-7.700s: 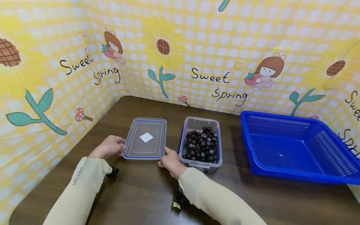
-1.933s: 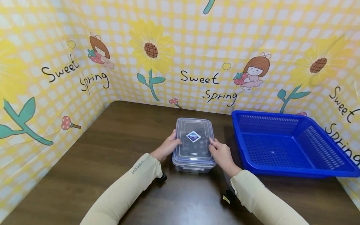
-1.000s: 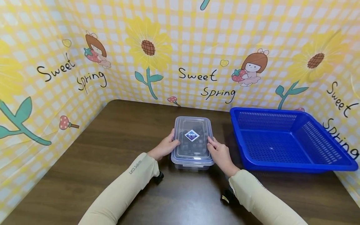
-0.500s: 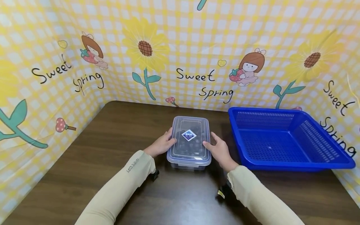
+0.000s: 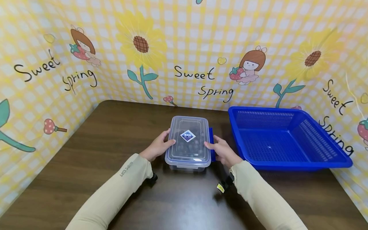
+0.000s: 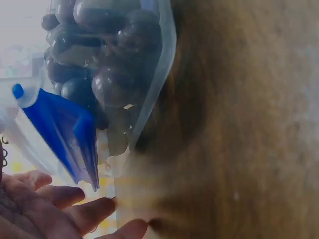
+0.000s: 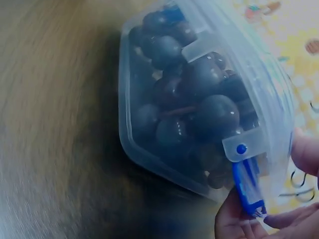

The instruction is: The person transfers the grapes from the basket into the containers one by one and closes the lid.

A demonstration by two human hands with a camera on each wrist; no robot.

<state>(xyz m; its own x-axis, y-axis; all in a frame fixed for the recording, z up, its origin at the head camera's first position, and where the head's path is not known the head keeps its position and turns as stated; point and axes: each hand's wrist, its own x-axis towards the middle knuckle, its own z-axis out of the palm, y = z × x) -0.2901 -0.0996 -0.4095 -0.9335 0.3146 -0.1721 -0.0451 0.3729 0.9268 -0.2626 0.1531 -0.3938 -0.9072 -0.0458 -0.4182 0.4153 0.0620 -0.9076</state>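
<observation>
A clear plastic food container [image 5: 188, 153] holding dark grapes [image 7: 192, 104] stands on the table, its clear lid [image 5: 188, 127] on top with a diamond-shaped label. My left hand [image 5: 158, 145] is at its left side, thumb on the lid's edge. The left wrist view shows a blue latch [image 6: 65, 132] hanging outward, its fingers spread just below. My right hand [image 5: 224, 150] lies along the right side, thumb on the lid's edge. Its fingertips touch the lower end of another blue latch [image 7: 247, 189], which stands away from the wall.
A large blue perforated basket [image 5: 287, 167] stands to the right, close to my right hand. Brown wooden table [image 5: 86, 153] spreads in front and to the left. A yellow checked cloth [image 5: 189, 48] with printed flowers hangs behind.
Earlier the lid lay beside the container between both hands; now it covers the grapes. Lately my right fingers have moved off the lid's edge down to the right latch, which now shows sticking out.
</observation>
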